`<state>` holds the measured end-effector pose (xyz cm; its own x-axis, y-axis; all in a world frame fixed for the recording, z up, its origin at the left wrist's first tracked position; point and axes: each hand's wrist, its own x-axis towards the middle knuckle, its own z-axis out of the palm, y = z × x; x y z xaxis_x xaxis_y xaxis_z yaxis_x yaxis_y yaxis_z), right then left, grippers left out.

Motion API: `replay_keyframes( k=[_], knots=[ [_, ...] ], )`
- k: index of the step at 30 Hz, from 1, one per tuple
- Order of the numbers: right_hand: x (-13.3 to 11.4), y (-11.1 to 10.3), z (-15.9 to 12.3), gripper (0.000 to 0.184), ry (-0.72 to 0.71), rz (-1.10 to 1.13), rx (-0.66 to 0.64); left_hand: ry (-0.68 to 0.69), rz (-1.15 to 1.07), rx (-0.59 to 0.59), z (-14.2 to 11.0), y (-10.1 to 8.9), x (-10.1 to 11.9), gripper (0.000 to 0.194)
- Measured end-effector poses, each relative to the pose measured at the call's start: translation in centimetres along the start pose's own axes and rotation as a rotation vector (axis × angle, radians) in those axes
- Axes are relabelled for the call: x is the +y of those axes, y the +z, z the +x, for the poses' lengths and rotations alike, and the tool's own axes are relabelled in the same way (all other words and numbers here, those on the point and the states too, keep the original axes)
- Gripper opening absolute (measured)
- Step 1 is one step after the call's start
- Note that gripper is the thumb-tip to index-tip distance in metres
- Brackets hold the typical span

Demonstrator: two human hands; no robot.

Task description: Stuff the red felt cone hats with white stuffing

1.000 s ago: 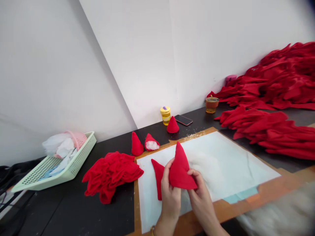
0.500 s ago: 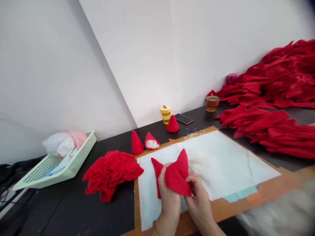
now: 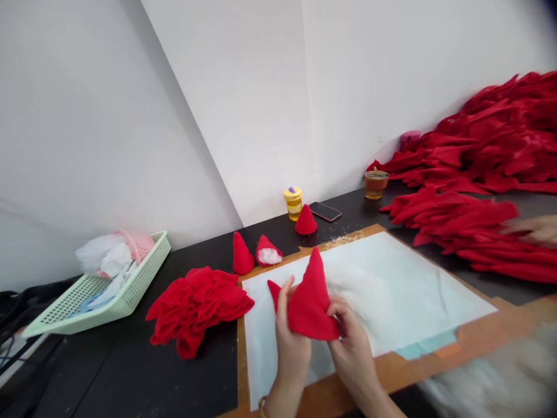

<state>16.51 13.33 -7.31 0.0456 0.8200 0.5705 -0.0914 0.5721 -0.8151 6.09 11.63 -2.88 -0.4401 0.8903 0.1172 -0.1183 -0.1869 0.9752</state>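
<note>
a: where is the piece being worked on?

b: the soft red cloth cone [image 3: 311, 307] is up in both hands, its tip pointing upward, above a large white sheet [image 3: 426, 290] with a brown border.

a: and each grip?

b: the left grip [image 3: 292, 345] is closed around the cone's left side, and the right grip [image 3: 351, 337] pinches it low on the right. the fingers behind the cloth are hidden.

a: what lies close by?

b: a second pointed red cloth piece [image 3: 272, 291] sits on the sheet, partly covered by the left grip. fluffy white fibre [image 3: 361, 296] lies to the right of the held cone.

a: and further back, on the black surface [image 3: 130, 371]?

b: an upright red cone [image 3: 242, 255], then a tipped red cone [image 3: 263, 244] with white filling showing at its mouth. another standing red cone [image 3: 306, 222] is just in front of a yellow-lidded cup [image 3: 293, 204], near a dark flat phone [image 3: 325, 212].

a: anyone else there?

b: a co-worker's hand [image 3: 539, 231] is at a long red cloth heap [image 3: 452, 220] on the right; i can't tell if it grips anything.
</note>
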Motion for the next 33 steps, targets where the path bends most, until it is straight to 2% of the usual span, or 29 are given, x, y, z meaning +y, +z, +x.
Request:
replay_keyframes(
  k=[1,2,6,8,11,13,15,16,19,21,22,23,25,27,30,31,33],
  knots=[
    [0.2,-0.4,0.4,0.027,0.010,-0.008,0.021,0.035,0.042,-0.033,-0.2,-0.4,-0.2,0.059],
    [0.4,-0.6,0.7,0.026,0.027,-0.006,0.034,0.092,0.095,-0.048,-0.4,-0.8,-0.4,0.061],
    [0.4,-0.7,1.4,0.015,0.140,0.067,0.078,0.427,0.342,0.046,0.0,-1.5,-0.9,0.029],
    [0.0,-0.2,1.4,0.014,0.160,0.089,0.085,0.598,0.466,0.049,0.3,-1.2,-0.8,0.026],
    [-0.1,0.0,1.4,0.019,0.198,0.135,0.120,0.818,0.560,-0.047,-0.2,-0.8,-0.5,0.026],
    [0.2,-0.4,1.6,0.021,0.302,0.239,0.135,0.879,0.563,-0.164,-0.9,-1.0,-0.4,0.024],
    [0.5,-1.1,2.0,0.023,0.444,0.355,0.108,0.786,0.500,-0.240,-1.4,-1.6,-0.3,0.024],
    [0.6,-1.3,2.1,0.023,0.506,0.396,0.089,0.660,0.435,-0.224,-1.4,-1.9,-0.1,0.026],
    [0.0,-1.3,2.4,0.019,0.603,0.484,0.036,0.115,0.121,-0.121,-0.2,-1.9,0.9,0.039],
    [-0.7,-0.6,2.3,0.023,0.630,0.561,-0.011,-0.156,-0.120,-0.217,0.9,-1.1,1.8,0.057],
    [-1.0,-0.2,2.1,0.029,0.649,0.591,-0.039,-0.218,-0.209,-0.300,1.2,-0.5,2.2,0.065],
    [-1.1,0.3,1.8,0.034,0.673,0.600,-0.056,-0.238,-0.258,-0.367,1.5,0.1,2.5,0.069],
    [-0.8,0.9,1.1,0.038,0.693,0.503,-0.049,-0.215,-0.238,-0.397,1.6,1.1,2.7,0.072],
    [0.0,0.7,0.5,0.036,0.648,0.348,-0.024,-0.163,-0.124,-0.312,1.3,1.7,2.6,0.069],
    [1.0,-0.9,0.0,0.034,0.520,0.219,-0.018,-0.095,0.017,-0.124,1.0,1.7,2.3,0.064],
    [1.1,-1.7,-0.1,0.036,0.440,0.156,0.002,-0.076,0.043,-0.062,1.1,1.6,2.3,0.066],
    [1.1,-3.2,-0.5,0.034,0.183,-0.081,0.043,-0.055,0.066,0.028,1.4,1.4,2.3,0.074]
  ],
)
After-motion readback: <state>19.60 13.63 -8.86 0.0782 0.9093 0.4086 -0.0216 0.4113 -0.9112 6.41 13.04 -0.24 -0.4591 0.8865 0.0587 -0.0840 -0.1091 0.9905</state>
